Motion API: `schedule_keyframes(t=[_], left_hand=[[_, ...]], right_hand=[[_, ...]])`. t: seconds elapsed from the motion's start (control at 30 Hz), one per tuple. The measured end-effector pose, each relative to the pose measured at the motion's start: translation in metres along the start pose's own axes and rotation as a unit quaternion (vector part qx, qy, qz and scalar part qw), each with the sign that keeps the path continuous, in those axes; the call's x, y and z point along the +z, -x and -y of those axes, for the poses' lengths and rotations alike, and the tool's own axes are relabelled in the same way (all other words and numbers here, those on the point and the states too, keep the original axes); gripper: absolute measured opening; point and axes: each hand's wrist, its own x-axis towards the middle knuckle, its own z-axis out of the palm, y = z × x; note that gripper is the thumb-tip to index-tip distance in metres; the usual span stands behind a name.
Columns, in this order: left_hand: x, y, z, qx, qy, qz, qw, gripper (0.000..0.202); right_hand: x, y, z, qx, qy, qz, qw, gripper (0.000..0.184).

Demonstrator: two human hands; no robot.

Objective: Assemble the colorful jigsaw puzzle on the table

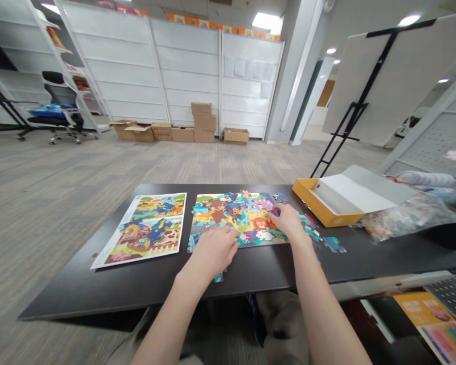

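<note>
A colourful animal jigsaw puzzle (247, 220) lies on the dark table, with loose pieces piled on its upper left part. My right hand (289, 220) is at the puzzle's right side, thumb and fingers pinching a purple puzzle piece (275, 212) just above the picture. Over the lower left edge of the puzzle rests my left hand (217, 247), palm down, its fingers loosely bent and partly hidden; nothing shows in them. A teal and purple piece (219, 277) lies on the table just below that hand. More loose pieces (334, 244) are scattered right of the puzzle.
A printed picture sheet (114, 248) lies at the left of the table (137, 289). On the right stand an open yellow box (334, 219) and a clear plastic bag (406, 218). Cardboard boxes (204, 122) line the far shelves, and a whiteboard stand (351, 119) stands behind.
</note>
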Motion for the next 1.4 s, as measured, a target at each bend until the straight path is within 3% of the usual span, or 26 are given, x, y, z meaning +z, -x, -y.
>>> schedule_keyframes(t=[0.2, 0.6, 1.0, 1.4], left_hand=[[-0.001, 0.001, -0.001, 0.000, 0.005, 0.002, 1.000, 0.018], [-0.003, 0.000, -0.001, -0.004, 0.008, 0.010, 1.000, 0.019], [0.000, 0.002, 0.001, -0.002, -0.004, 0.000, 1.000, 0.018], [-0.004, 0.010, 0.015, -0.031, 0.011, -0.020, 0.999, 0.017]], right_hand=[[0.003, 0.000, 0.000, -0.005, -0.002, -0.008, 1.000, 0.043], [0.003, -0.002, 0.002, -0.031, 0.034, 0.017, 0.999, 0.035], [-0.002, -0.003, 0.007, -0.049, 0.105, 0.089, 0.989, 0.037], [-0.004, -0.003, 0.008, -0.037, 0.083, 0.049, 0.995, 0.033]])
